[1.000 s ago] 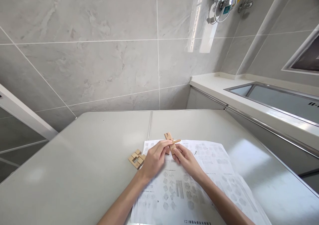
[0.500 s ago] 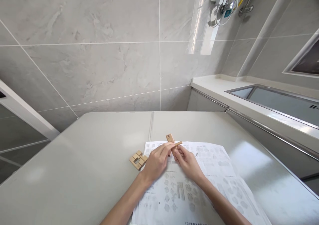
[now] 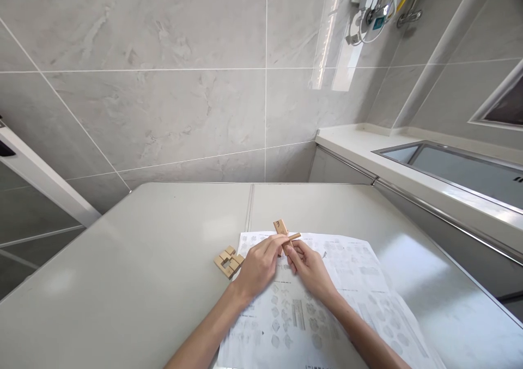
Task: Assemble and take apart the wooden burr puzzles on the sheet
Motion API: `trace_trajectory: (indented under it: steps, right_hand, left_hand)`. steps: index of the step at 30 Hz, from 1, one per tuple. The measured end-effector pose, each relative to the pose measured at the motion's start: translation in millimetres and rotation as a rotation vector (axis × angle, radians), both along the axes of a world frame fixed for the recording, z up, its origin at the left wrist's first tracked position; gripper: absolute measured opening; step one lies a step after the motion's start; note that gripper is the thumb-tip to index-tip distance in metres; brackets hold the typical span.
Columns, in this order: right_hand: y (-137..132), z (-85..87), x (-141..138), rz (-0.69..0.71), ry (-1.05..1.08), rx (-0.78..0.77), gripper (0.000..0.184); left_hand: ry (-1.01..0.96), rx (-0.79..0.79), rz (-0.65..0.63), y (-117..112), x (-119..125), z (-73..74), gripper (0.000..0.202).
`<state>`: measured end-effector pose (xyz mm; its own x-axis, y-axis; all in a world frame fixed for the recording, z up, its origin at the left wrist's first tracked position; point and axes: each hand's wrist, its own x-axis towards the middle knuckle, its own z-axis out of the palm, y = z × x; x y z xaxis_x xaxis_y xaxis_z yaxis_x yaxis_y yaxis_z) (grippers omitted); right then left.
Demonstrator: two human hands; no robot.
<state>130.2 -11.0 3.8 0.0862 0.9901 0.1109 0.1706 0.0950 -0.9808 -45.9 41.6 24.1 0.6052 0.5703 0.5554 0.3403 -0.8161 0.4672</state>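
Note:
My left hand (image 3: 258, 265) and my right hand (image 3: 309, 265) meet over a printed instruction sheet (image 3: 351, 287) on a pale grey table (image 3: 134, 282). Both pinch crossed wooden puzzle bars (image 3: 283, 231). One bar stands up between the fingertips and a thinner one pokes out to the right. Which hand holds which bar is hidden by the fingers. A cluster of notched wooden puzzle pieces (image 3: 227, 261) lies on the table just left of my left hand, at the sheet's edge.
A tiled wall (image 3: 171, 85) rises behind the table. On the right runs a white counter (image 3: 368, 143) with a steel sink (image 3: 461, 167). Pipes and a socket (image 3: 376, 9) hang at the top right. A seam (image 3: 248, 211) splits the tabletop.
My hands and the wooden bars have barely moved on the sheet. The view has drifted slightly left, so everything sits a little further right in the frame.

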Motion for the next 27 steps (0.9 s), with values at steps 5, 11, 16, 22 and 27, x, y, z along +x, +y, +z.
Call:
trace_trajectory:
  steps: [5, 11, 16, 22, 27]
  right_hand:
    - [0.2, 0.8, 0.7, 0.011, 0.003, 0.013, 0.055]
    - [0.6, 2.3, 1.9, 0.005, 0.020, 0.013, 0.055]
    - [3.2, 1.7, 4.0, -0.022, 0.067, 0.013, 0.057]
    - [3.1, 5.3, 4.9, 0.003, 0.110, 0.021, 0.056]
    - [0.8, 2.5, 4.2, 0.061, 0.071, 0.037, 0.051]
  left_hand:
    - [0.016, -0.007, -0.025, -0.4, -1.6, 3.1, 0.057]
    - [-0.010, -0.015, -0.043, 0.3, -3.0, 9.8, 0.052]
    - [-0.111, -0.076, 0.031, 2.4, -3.2, 13.3, 0.035]
    - [-0.287, -0.352, 0.185, 2.7, 2.5, 12.0, 0.032]
    - [-0.321, -0.641, 0.078, 3.1, 6.5, 17.7, 0.033]
